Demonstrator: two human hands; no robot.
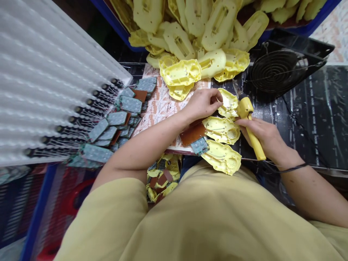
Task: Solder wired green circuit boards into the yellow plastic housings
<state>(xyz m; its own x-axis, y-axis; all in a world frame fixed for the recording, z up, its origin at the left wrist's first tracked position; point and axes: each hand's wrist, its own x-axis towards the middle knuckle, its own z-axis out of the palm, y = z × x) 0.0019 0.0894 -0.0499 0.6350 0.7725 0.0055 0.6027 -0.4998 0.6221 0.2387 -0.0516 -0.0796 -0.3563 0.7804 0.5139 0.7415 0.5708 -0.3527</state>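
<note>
Shell [228,101] just right of the fingers of the left hand [204,103], which bunch together at its edge — any pinched item cannot be made out; the right hand's [268,138] fingers wrap a yellow tool [246,106]. Tool work seems in hand — the next move calls for steady aim.

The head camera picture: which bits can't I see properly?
All in the head view:
Left hand: its curled fingers hide whether it is pinching anything.
Right hand: the handle of the yellow tool covers part of it.
Blue bin: the top edge cuts it off.
Black fan: its blades are too dark behind the grille.
White lettering: too small to read surely.
</note>
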